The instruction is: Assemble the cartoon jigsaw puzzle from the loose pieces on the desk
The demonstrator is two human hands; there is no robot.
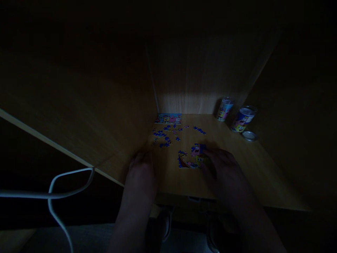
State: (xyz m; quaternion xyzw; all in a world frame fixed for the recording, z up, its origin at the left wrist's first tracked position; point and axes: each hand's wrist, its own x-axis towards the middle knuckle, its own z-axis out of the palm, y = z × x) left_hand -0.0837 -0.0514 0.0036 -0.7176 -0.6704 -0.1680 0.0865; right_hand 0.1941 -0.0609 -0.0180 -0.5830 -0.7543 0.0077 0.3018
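A partly joined jigsaw puzzle [185,164] with cartoon figures lies on the wooden surface. At its right edge is my right hand [223,168], thumb and index finger closed around the yellow and blue joined pieces [198,149]. My left hand [142,172] rests on the surface left of the puzzle, its fingers curled in. What it holds, if anything, is hidden in the dark. Loose puzzle pieces [161,134], mostly blue side up, are scattered beyond both hands. Further back lies a flat picture card [168,118] with cartoon figures.
Two printed cans, one at the back [224,109] and one nearer [242,120], stand at the right. A round metal lid [249,136] lies by the nearer can. Wooden panels [184,77] enclose the surface. A white cable [52,195] loops at the lower left.
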